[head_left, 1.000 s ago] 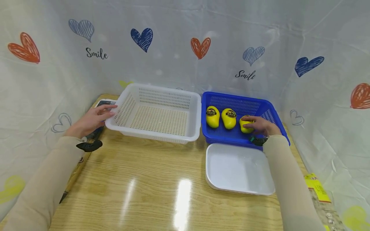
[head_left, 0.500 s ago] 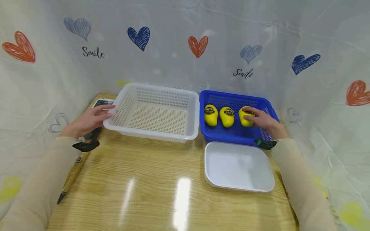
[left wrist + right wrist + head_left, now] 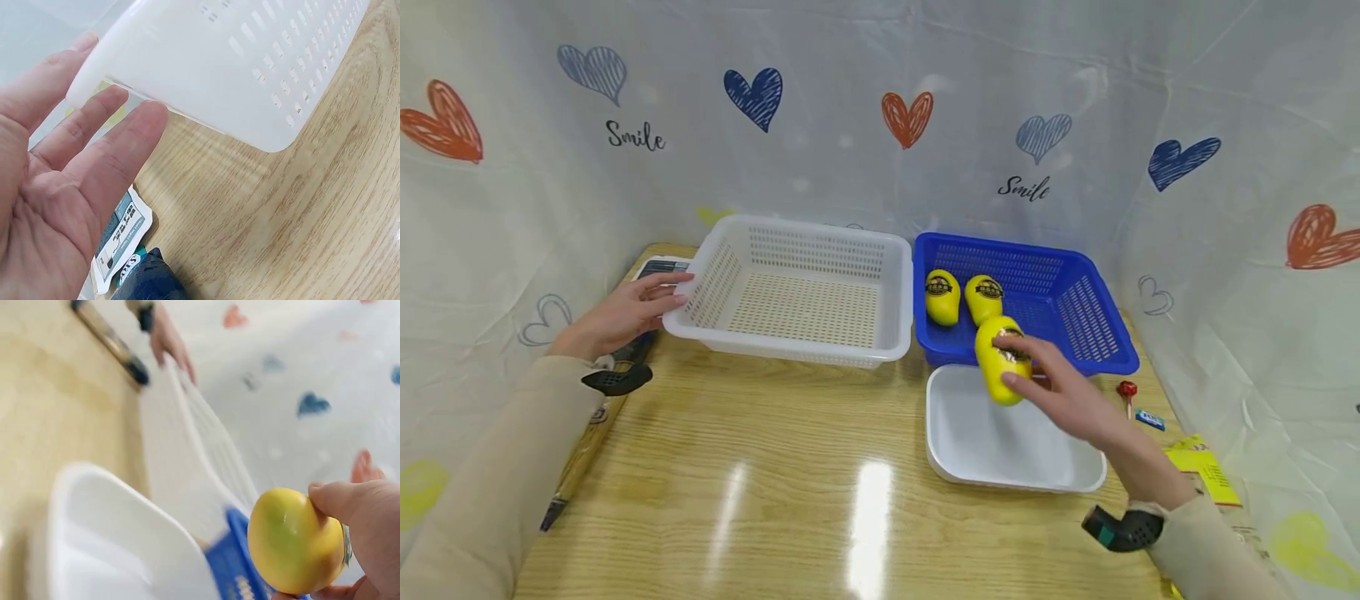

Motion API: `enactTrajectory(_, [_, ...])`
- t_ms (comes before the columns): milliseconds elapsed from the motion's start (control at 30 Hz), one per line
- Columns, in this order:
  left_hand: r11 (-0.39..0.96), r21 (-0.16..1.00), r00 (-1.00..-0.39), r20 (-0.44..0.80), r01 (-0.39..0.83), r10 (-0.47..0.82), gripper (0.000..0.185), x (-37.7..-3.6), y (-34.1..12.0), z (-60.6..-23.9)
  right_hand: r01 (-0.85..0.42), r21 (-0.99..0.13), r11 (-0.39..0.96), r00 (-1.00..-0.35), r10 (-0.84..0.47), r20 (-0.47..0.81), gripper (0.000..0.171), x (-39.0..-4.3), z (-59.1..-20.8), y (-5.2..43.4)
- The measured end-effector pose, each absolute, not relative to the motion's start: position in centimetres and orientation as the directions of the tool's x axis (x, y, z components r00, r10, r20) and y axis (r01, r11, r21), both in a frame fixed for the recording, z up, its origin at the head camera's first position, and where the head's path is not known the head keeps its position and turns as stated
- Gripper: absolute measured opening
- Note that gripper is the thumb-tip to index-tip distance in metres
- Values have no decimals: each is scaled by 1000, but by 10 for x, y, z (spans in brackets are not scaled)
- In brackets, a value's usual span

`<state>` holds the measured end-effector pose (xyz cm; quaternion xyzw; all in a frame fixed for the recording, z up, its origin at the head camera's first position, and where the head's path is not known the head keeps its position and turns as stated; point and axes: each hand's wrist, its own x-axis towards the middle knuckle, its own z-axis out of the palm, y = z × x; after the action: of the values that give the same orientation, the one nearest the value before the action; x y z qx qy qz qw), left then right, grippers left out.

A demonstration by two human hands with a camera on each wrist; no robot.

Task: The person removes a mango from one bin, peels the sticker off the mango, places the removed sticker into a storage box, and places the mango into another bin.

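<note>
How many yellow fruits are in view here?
3. Two yellow fruits lie side by side in the blue basket; the right hand holds the third above the white tray.

Table (image 3: 760,467): wood-grain top, glossy, with bright reflections. White basket (image 3: 797,292): perforated plastic, smooth, semi-matt. Blue basket (image 3: 1075,308): perforated plastic, slight sheen. White tray (image 3: 992,450): smooth plastic, soft gloss. 3 yellow mangoes (image 3: 1002,367): smooth, waxy skin, each with 1 dark sticker. Backdrop (image 3: 850,108): thin printed sheet, creased, faintly shiny. Sleeves (image 3: 482,500): matt beige cloth.

"smile" stands 2 times on the heart-printed backdrop (image 3: 880,100); mango labels unreadable.
</note>
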<state>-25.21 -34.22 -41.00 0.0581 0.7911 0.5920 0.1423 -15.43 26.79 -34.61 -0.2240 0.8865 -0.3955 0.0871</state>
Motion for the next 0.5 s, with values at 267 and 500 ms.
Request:
enactTrajectory(267, [302, 950, -950, -161, -76, 268, 59, -252, -342, -407, -311, -846, 434, -803, -596, -10, 44, -104, -363, 218])
enactTrajectory(500, [308, 948, -951, -164, -78, 262, 58, -251, -341, -406, -319, -856, 406, -715, -696, -64, 45, -91, -390, 173])
